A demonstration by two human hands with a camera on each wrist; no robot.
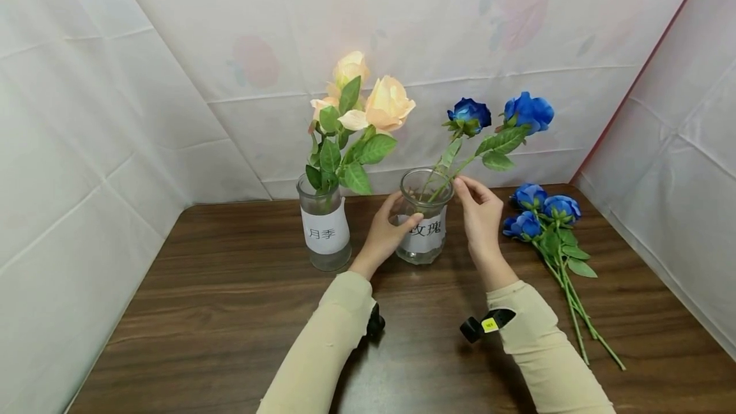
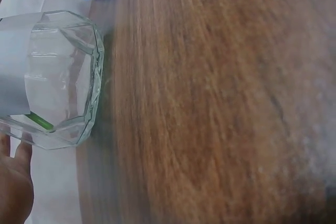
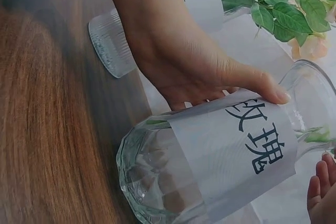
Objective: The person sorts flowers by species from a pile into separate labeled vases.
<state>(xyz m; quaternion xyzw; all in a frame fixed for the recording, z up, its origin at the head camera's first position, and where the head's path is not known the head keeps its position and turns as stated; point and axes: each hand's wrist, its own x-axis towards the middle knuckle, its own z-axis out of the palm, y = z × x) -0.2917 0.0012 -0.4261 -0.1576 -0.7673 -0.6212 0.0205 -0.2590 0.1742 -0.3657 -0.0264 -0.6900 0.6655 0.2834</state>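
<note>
My left hand (image 1: 382, 232) grips a clear glass vase (image 1: 418, 257), its thumb across the front and its fingers behind. A white paper label (image 3: 233, 153) with black characters wraps the vase. Two blue roses lean to the right out of its mouth, a darker one (image 1: 470, 115) and a brighter one (image 1: 531, 112). At the right of the rim, my right hand (image 1: 482, 216) pinches the stem of the brighter blue rose between thumb and forefinger. In the left wrist view, a green stem end (image 2: 41, 121) shows low inside the glass.
Left of the hands stands a second labelled glass vase (image 1: 324, 259) holding several peach roses (image 1: 388, 104) with green leaves. Three more blue roses (image 1: 543, 209) lie on the wooden table (image 1: 230, 312) at the right, stems toward the front. White cloth (image 1: 190, 82) hangs behind the table.
</note>
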